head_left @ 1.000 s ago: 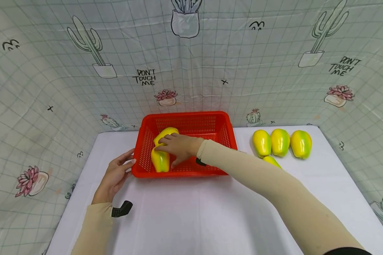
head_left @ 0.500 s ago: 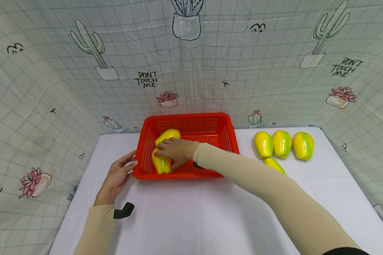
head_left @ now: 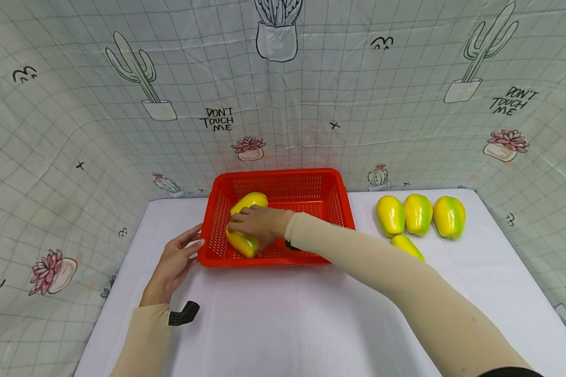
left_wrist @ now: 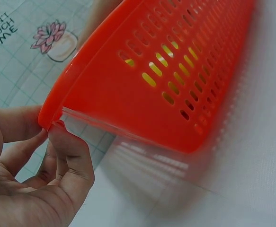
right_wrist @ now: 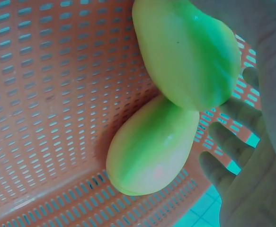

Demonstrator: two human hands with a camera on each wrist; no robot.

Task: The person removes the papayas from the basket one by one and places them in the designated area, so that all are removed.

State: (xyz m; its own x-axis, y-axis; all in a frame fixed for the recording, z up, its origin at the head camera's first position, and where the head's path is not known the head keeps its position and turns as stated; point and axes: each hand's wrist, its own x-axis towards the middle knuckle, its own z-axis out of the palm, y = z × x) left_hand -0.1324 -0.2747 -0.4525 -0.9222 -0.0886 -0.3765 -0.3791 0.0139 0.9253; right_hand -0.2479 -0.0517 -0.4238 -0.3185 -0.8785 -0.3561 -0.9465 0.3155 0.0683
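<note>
Mangoes are the things in hand: two lie inside the red basket [head_left: 278,220], which sits near the far edge of the white worktop [head_left: 283,314], left of centre. Furthest left, the left hand [head_left: 172,264] rests on the worktop with its fingers loosely extended, fingertips [left_wrist: 57,137] touching the basket's near left corner, apparently to steady the light plastic so it does not slide. Inside the basket, against its left wall, the near mango [head_left: 242,242] lies tilted on the slotted floor, touching the far mango [head_left: 249,201] behind it. The right hand [head_left: 257,222] reaches across from the right and lies over the spot where the two meet, fingers relaxed and spread rather than curled tight; the right-wrist view shows the fingers standing apart beside the fruit, so it seems to be setting the near mango down or nudging it into place, not gripping it. Further right, outside the basket, three mangoes [head_left: 418,213] stand in a row near the far edge, with a fourth mango [head_left: 405,246] lying just in front, partly hidden by the sleeved forearm.
</note>
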